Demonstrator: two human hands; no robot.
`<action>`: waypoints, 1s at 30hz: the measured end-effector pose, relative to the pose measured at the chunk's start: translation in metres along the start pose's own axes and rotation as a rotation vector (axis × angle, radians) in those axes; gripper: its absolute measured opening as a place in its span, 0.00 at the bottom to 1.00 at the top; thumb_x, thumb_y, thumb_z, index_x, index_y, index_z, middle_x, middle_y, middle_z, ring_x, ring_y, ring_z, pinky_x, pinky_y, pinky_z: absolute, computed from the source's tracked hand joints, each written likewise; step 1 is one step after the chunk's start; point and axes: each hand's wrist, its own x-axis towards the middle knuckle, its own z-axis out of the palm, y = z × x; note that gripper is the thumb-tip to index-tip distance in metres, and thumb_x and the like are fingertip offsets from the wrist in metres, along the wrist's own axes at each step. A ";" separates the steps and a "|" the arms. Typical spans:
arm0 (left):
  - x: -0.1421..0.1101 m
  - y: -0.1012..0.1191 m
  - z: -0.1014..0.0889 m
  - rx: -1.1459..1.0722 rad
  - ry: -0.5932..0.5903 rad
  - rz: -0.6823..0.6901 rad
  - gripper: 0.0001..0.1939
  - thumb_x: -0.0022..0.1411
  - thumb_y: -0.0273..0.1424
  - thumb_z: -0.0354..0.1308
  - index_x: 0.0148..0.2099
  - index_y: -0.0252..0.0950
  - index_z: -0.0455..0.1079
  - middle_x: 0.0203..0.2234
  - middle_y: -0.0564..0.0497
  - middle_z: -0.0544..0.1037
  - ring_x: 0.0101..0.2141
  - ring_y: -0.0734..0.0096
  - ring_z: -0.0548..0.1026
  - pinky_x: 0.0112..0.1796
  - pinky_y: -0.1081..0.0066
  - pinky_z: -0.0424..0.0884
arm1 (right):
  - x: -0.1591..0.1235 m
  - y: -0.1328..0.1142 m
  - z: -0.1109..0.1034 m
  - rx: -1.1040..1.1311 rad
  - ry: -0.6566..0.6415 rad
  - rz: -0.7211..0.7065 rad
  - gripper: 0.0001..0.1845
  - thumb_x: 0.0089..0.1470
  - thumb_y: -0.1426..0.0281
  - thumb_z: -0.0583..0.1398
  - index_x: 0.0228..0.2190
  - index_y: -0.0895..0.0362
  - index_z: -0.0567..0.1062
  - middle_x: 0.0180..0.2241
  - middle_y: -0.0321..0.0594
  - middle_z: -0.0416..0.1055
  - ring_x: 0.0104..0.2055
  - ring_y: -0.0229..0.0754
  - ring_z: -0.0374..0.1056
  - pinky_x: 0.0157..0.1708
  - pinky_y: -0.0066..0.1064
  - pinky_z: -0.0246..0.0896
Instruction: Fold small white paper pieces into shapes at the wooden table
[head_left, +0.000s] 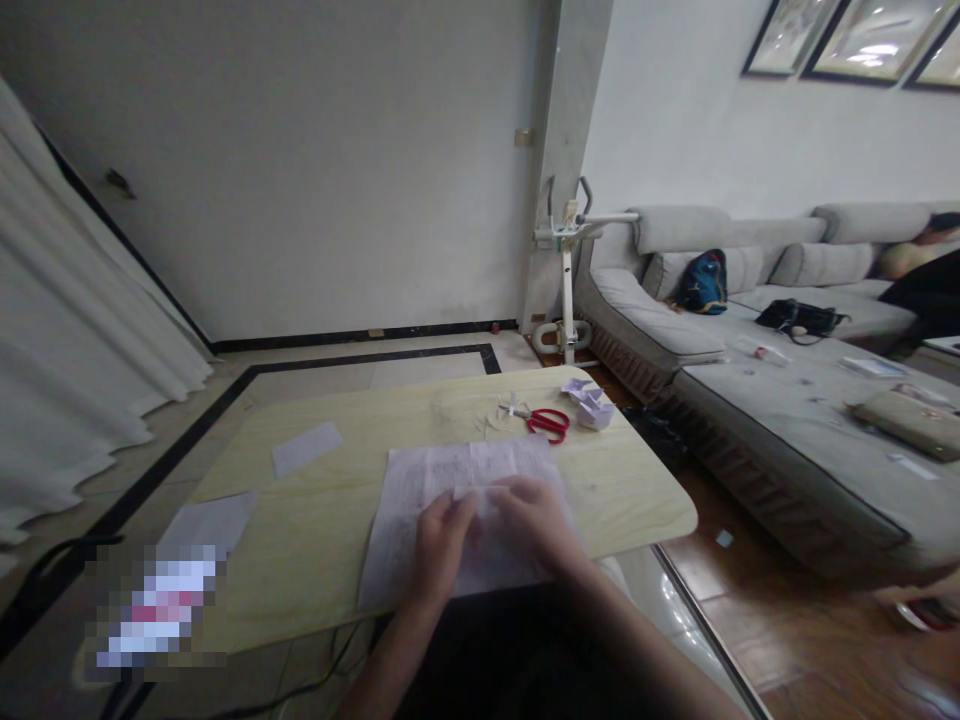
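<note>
A large printed sheet of paper (405, 500) lies on the light wooden table near its front edge. Above it, my left hand (444, 535) and my right hand (536, 520) are close together, slightly blurred. Between them they pinch a small white piece of paper (484, 492), thumbs and fingers closed on its two ends. Its exact shape is partly covered by the fingers. Just beyond the sheet are red-handled scissors (551, 425) with thin paper scraps (491, 425) by the blades. Folded pale purple paper pieces (592, 407) stand near the far right corner.
The table (315, 560) has a loose paper slip (306, 449) and another sheet (217, 520) on its left; a pixelated patch hides the near left corner. A grey sofa (787, 430) with bags and a seated person is at right. Exercise equipment (568, 290) stands behind the table.
</note>
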 end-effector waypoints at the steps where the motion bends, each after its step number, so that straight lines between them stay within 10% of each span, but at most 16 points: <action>1: 0.000 0.000 0.000 0.004 0.001 0.003 0.17 0.58 0.42 0.60 0.24 0.36 0.67 0.15 0.55 0.73 0.18 0.73 0.70 0.22 0.75 0.67 | 0.000 -0.001 0.000 -0.008 0.005 0.000 0.10 0.47 0.63 0.64 0.25 0.57 0.80 0.20 0.34 0.71 0.23 0.37 0.65 0.23 0.25 0.58; 30: 0.004 -0.012 0.002 0.031 0.002 0.010 0.18 0.56 0.43 0.61 0.23 0.35 0.68 0.16 0.53 0.75 0.20 0.69 0.73 0.24 0.73 0.68 | 0.003 0.006 0.002 -0.027 0.072 -0.055 0.15 0.50 0.62 0.60 0.18 0.56 0.72 0.17 0.33 0.67 0.22 0.37 0.62 0.21 0.25 0.55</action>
